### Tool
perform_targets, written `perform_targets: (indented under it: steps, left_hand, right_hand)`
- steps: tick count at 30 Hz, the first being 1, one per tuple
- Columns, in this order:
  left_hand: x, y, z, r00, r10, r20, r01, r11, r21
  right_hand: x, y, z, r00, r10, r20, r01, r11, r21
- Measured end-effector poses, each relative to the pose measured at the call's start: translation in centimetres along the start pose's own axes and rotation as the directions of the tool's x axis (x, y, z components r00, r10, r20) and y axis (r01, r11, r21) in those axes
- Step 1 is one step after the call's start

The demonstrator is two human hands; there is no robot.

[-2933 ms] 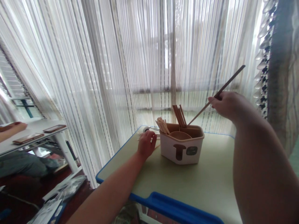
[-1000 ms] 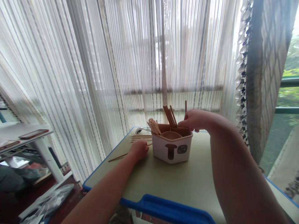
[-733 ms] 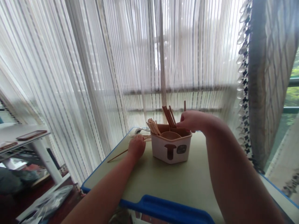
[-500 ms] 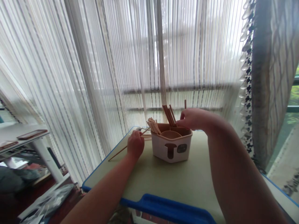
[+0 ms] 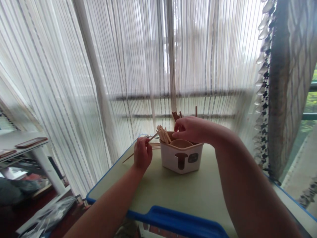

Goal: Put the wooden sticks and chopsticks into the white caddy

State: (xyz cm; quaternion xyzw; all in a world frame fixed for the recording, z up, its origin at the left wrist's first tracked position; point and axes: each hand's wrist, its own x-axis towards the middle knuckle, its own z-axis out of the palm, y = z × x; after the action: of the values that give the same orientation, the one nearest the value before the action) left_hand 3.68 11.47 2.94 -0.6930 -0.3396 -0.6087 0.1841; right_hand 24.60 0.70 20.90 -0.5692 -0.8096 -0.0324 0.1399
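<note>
My left hand (image 5: 143,153) is closed around a thin wooden chopstick (image 5: 128,158), which slants from lower left up toward the container's left corner. My right hand (image 5: 188,128) hangs over the white container (image 5: 168,157), its fingers curved and the thumb apart from them, with nothing visible between them. A bundle of pale chopsticks (image 5: 162,134) leans in the container's left part. Behind my right hand, darker brown chopsticks (image 5: 175,115) stand upright, partly hidden. Another brown stick (image 5: 196,111) rises at the right. A rounded brown divider (image 5: 181,143) shows at the front.
More thin sticks (image 5: 155,144) and shiny metal utensils (image 5: 150,136) lie left of the container on the pale table (image 5: 170,191). A blue ledge (image 5: 178,219) runs along its front edge. Sheer curtains (image 5: 138,66) hang behind. A white side table (image 5: 32,145) stands left.
My right hand has moved left across the container, now covering part of the brown chopsticks. My left hand has shifted slightly, and the lower end of its chopstick has moved up and right.
</note>
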Motion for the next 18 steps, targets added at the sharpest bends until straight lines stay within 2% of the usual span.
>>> perform_targets:
  steps: [6, 11, 14, 18]
  left_hand:
    - [0.4, -0.2, -0.1, 0.995, 0.002, -0.099, -0.001, 1.0, 0.006]
    - [0.7, 0.5, -0.4, 0.97, 0.044, -0.239, -0.039, 0.999, 0.023]
    - [0.6, 1.3, -0.5, 0.968, 0.126, -0.216, -0.126, 0.992, 0.016]
    - [0.3, 2.2, -0.5, 0.968, 0.197, -0.156, -0.204, 0.979, -0.031]
  right_hand:
    - [0.7, -0.7, 0.7, 0.998, -0.054, 0.012, 0.054, 0.999, -0.003]
    - [1.1, -0.8, 1.3, 0.996, -0.088, 0.022, 0.087, 0.995, 0.046]
    - [1.4, -0.6, 1.5, 0.992, -0.127, -0.01, 0.127, 0.988, 0.091]
    - [1.4, -0.7, 1.5, 0.979, -0.172, -0.111, 0.191, 0.963, 0.191]
